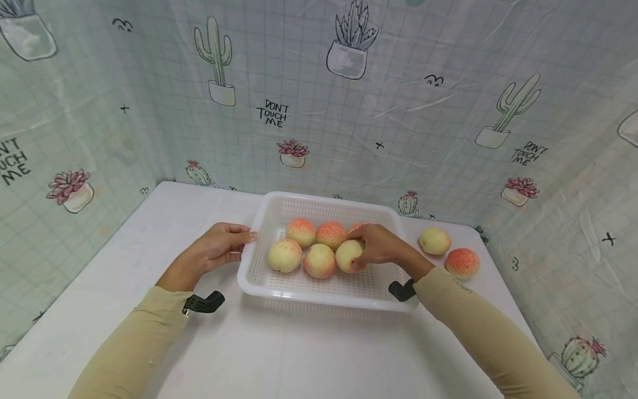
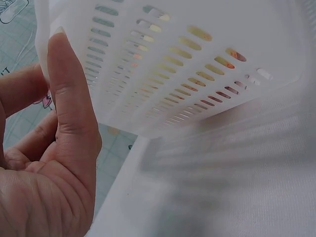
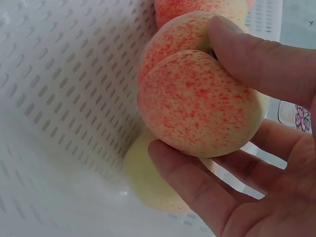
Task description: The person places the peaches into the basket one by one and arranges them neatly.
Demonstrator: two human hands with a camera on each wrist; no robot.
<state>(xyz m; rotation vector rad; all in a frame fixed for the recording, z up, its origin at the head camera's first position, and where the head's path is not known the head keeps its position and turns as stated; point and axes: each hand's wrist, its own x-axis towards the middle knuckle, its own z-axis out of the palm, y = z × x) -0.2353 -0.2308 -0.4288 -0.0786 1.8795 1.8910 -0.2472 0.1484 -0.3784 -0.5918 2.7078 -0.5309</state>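
A white plastic basket (image 1: pixel 319 299) with slotted walls stands on the table, holding several peaches. My left hand (image 1: pixel 219 246) is at its left side, thumb and fingers pinching the rim; in the left wrist view the thumb (image 2: pixel 71 94) lies along the slotted wall. My right hand (image 1: pixel 379 245) reaches into the basket and grips a peach (image 1: pixel 347 255) at the right of the front row. Seen from the right wrist, that peach (image 3: pixel 197 103) is red-speckled, with the thumb on top and fingers beneath. A paler peach (image 3: pixel 153 177) lies just beyond it. One back-row peach is partly hidden by the hand.
To the right of the basket, a yellowish peach (image 1: pixel 435 241) and a redder peach (image 1: pixel 462 263) lie on the white table (image 1: pixel 309 354). Cactus-patterned sheeting (image 1: pixel 324 111) hangs behind the table and along both sides.
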